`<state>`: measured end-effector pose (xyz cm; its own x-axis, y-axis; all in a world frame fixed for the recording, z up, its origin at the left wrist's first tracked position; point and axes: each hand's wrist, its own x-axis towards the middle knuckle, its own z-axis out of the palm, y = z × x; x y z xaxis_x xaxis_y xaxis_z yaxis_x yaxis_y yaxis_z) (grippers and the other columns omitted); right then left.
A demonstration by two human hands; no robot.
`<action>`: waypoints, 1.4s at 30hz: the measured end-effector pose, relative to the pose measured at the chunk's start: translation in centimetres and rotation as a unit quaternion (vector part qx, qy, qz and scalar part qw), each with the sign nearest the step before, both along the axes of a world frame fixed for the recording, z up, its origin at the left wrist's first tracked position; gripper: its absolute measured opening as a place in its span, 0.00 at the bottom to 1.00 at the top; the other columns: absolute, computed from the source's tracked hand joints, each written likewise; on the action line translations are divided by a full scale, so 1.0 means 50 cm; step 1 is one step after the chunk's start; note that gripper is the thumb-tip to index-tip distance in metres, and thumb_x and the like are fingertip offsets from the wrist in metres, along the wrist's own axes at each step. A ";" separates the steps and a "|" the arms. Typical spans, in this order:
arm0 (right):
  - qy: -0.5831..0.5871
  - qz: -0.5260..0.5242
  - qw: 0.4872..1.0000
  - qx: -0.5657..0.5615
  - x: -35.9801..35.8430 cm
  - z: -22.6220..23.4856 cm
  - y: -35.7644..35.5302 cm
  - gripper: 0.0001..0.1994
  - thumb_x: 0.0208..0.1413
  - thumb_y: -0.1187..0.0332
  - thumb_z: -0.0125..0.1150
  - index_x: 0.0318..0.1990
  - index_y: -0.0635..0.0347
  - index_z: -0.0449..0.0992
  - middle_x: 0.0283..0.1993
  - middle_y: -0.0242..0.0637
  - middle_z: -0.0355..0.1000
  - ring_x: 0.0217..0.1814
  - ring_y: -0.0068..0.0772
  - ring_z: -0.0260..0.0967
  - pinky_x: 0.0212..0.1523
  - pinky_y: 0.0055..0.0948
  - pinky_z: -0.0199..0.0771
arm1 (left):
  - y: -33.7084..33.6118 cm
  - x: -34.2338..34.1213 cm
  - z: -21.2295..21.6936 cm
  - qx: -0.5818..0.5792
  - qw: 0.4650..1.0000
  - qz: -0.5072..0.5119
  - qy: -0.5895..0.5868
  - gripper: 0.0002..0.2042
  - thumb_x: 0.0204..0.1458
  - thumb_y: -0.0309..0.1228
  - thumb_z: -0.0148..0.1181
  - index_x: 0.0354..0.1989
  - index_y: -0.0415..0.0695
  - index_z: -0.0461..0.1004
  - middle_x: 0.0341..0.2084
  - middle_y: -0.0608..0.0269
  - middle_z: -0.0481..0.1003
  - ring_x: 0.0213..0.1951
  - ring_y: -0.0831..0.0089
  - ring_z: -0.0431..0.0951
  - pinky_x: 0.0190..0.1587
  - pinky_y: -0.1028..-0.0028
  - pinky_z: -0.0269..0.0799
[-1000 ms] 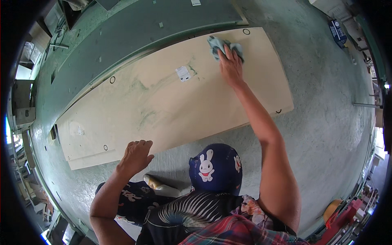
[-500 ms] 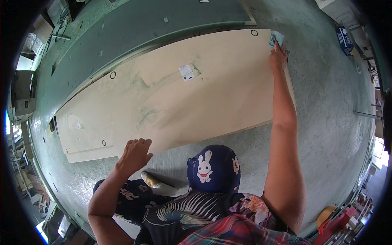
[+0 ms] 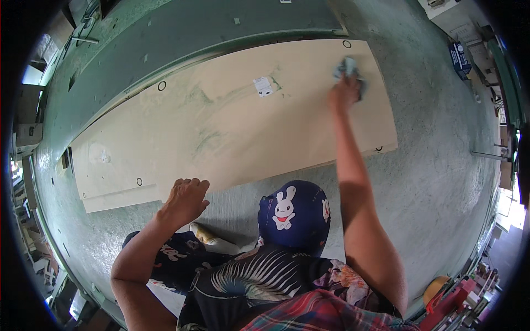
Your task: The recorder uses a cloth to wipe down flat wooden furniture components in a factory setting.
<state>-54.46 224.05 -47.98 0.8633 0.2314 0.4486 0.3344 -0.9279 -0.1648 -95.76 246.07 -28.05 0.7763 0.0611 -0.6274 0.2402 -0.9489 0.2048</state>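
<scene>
A long cream-coloured board (image 3: 248, 140) lies in front of me. It bears green smudges, small black ring marks and a white printed label (image 3: 263, 86). Toward the board's right end, my right hand (image 3: 343, 95) presses a blue-grey cloth (image 3: 348, 67) against the surface, its fingers closed on it. Motion blurs both hand and cloth. My left hand (image 3: 186, 198) is at the board's near edge, left of my knee, with its fingers curled in and nothing visible in them. Whether it touches the board I cannot tell.
Beyond the board lies a large dark green panel (image 3: 193, 51). The grey-green floor (image 3: 436, 165) surrounds both. My bent knee (image 3: 292, 218) and shoe (image 3: 202, 234) are close to the near edge. A dark blue box (image 3: 459, 59) stands far right; red equipment (image 3: 455, 309) is lower right.
My right hand has moved the cloth from the board's far right corner leftward and nearer to me. My left hand has hardly moved. The whole view has shifted slightly.
</scene>
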 end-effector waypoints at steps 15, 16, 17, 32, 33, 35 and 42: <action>0.321 0.403 0.707 0.484 -0.402 0.193 0.345 0.17 0.52 0.80 0.46 0.51 0.67 0.70 0.53 0.49 0.68 0.55 0.45 0.68 0.53 0.32 0.67 | 0.003 -0.041 0.015 0.007 1.000 0.009 -0.003 0.21 0.46 0.34 0.63 0.48 0.40 0.68 0.40 0.52 0.73 0.46 0.56 0.73 0.53 0.61 0.65; 0.296 0.394 0.732 0.471 -0.375 0.220 0.337 0.17 0.52 0.80 0.43 0.50 0.67 0.71 0.49 0.48 0.71 0.50 0.39 0.71 0.50 0.30 0.68 | 0.009 -0.049 0.019 0.011 1.000 0.016 0.004 0.21 0.46 0.34 0.63 0.48 0.40 0.68 0.39 0.52 0.73 0.46 0.56 0.73 0.53 0.61 0.65; 0.347 0.364 0.713 0.489 -0.342 0.239 0.317 0.17 0.53 0.78 0.42 0.49 0.67 0.71 0.45 0.42 0.74 0.45 0.29 0.71 0.46 0.25 0.69 | 0.012 -0.047 0.023 0.015 1.000 0.021 0.007 0.21 0.46 0.33 0.63 0.48 0.40 0.68 0.39 0.52 0.73 0.46 0.56 0.73 0.53 0.61 0.65; 0.268 0.201 0.895 0.295 -0.157 0.089 0.114 0.17 0.59 0.65 0.48 0.55 0.58 0.68 0.55 0.51 0.64 0.61 0.49 0.58 0.57 0.40 0.63 | 0.013 -0.033 -0.008 -0.002 0.999 -0.014 -0.051 0.18 0.45 0.33 0.63 0.43 0.39 0.69 0.35 0.52 0.73 0.44 0.55 0.73 0.52 0.60 0.65; 0.249 0.199 0.902 0.290 -0.170 0.107 0.115 0.18 0.58 0.65 0.50 0.55 0.57 0.69 0.56 0.51 0.63 0.62 0.49 0.57 0.58 0.40 0.62 | 0.014 -0.035 -0.008 -0.001 0.999 -0.011 -0.049 0.18 0.45 0.33 0.63 0.43 0.39 0.69 0.35 0.52 0.73 0.44 0.55 0.73 0.52 0.60 0.65; 0.230 0.196 0.910 0.285 -0.190 0.132 0.117 0.18 0.56 0.65 0.52 0.55 0.56 0.69 0.57 0.51 0.62 0.62 0.50 0.56 0.58 0.40 0.61 | 0.016 -0.036 -0.011 0.004 0.999 -0.005 -0.042 0.18 0.45 0.33 0.63 0.43 0.39 0.69 0.35 0.52 0.73 0.44 0.55 0.73 0.52 0.60 0.64; 0.236 0.231 0.916 0.228 -0.207 0.121 0.148 0.23 0.48 0.65 0.64 0.53 0.59 0.69 0.56 0.51 0.62 0.60 0.48 0.59 0.54 0.40 0.65 | 0.015 -0.024 -0.012 -0.003 0.998 -0.009 -0.060 0.17 0.45 0.32 0.63 0.42 0.39 0.69 0.35 0.52 0.73 0.42 0.54 0.74 0.51 0.60 0.65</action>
<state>-64.80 231.47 -41.94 0.8429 0.5032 0.1908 0.4656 -0.5042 -0.7273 -96.95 246.82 -28.65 0.8471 0.0422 -0.5298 0.1957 -0.9515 0.2372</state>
